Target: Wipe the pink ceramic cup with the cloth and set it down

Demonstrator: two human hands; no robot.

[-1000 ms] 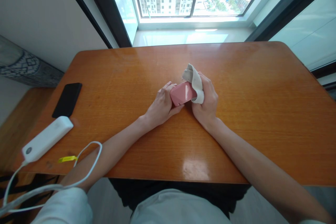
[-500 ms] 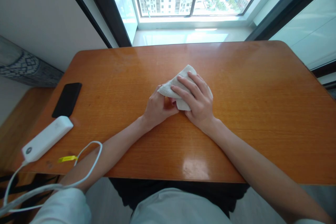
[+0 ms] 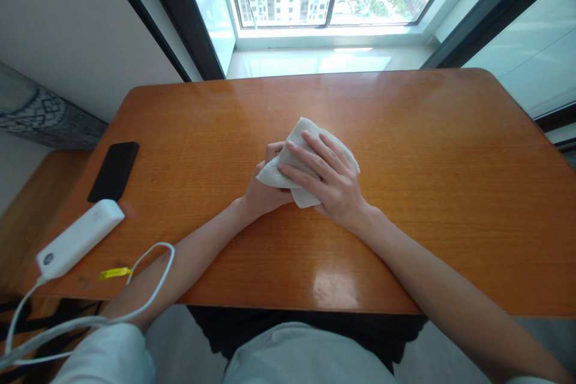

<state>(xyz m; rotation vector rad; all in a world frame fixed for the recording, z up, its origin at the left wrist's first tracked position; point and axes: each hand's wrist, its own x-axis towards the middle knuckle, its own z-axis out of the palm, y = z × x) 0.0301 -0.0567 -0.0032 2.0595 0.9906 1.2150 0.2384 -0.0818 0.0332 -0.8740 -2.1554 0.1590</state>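
Observation:
My right hand lies over a beige cloth at the middle of the orange wooden table, its fingers spread across the cloth and pressing it down. My left hand is curled beneath the cloth's left side, gripping the pink case seen in the earlier frames. The cloth now covers that case completely. Both hands touch each other just above the tabletop.
A black phone lies near the table's left edge. Beside it is a white power bank, whose white cable loops off the front edge, with a yellow tag nearby. A window sill runs behind the table.
The cloth was bunched at the pink case's right end; my right hand has spread it over the case and slid it left. The case is no longer visible.

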